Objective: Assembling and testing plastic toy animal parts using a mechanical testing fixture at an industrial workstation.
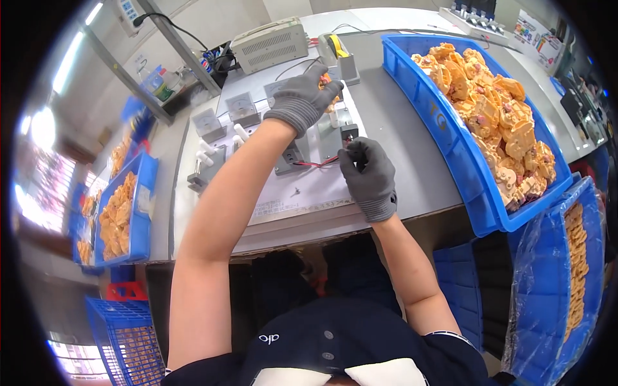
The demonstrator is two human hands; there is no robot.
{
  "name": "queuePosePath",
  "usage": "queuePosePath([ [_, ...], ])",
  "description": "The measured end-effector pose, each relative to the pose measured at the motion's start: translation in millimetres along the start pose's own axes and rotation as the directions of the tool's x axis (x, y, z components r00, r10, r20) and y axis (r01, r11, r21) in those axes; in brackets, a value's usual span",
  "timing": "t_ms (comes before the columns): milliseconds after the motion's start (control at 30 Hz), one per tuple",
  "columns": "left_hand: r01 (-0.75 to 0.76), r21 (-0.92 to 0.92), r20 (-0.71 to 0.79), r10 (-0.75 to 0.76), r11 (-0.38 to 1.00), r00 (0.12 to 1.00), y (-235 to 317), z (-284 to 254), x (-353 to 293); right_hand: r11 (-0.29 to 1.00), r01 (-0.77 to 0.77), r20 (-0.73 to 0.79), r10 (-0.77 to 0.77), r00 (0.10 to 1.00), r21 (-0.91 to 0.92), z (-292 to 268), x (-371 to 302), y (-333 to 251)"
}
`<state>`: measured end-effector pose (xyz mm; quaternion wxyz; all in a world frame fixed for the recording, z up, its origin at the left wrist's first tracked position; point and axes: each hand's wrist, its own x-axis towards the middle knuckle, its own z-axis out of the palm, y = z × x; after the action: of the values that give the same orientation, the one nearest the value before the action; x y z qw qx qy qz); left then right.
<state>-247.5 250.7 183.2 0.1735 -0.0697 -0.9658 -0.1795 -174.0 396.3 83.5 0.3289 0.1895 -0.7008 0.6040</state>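
My left hand (299, 100), in a grey knit glove, is closed around an orange moulded plastic part (331, 96) above the test fixture's white board (290, 198). My right hand (370, 177), gloved the same way, has its fingers curled together beside a small black block (348, 133) on the fixture. Red and black wires (315, 165) run from a dark socket block (285, 164) toward its fingertips. Whatever those fingers pinch is hidden. Square panel meters (243, 108) and white-handled toggle clamps (205, 158) stand to the left of my left wrist.
A large blue bin (444, 138) heaped with orange plastic parts (499, 109) is on the right of the table. A beige bench instrument (270, 46) and a yellow tape roll (336, 46) stand at the back. More blue bins (147, 212) of parts flank the table on the left.
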Motion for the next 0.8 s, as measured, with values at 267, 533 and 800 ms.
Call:
queuePosePath([
  [267, -0.008, 0.155, 0.216, -0.026, 0.988, 0.976, 31, 4, -9, 0.999, 0.001, 0.008, -0.002, 1.0, 0.039, 1, 1, 4],
  [533, 0.268, -0.006, 0.557, -0.22, 0.963, 0.801, 37, -4, -15, 0.994, -0.083, 0.08, 0.077, 0.994, 0.076, -1, 2, -1],
  [800, -0.21, -0.363, -0.36, 0.071, 0.908, 0.93, 45, -12, -125, 0.979, -0.08, 0.377, 0.147, 0.914, -0.189, -28, -7, 12],
])
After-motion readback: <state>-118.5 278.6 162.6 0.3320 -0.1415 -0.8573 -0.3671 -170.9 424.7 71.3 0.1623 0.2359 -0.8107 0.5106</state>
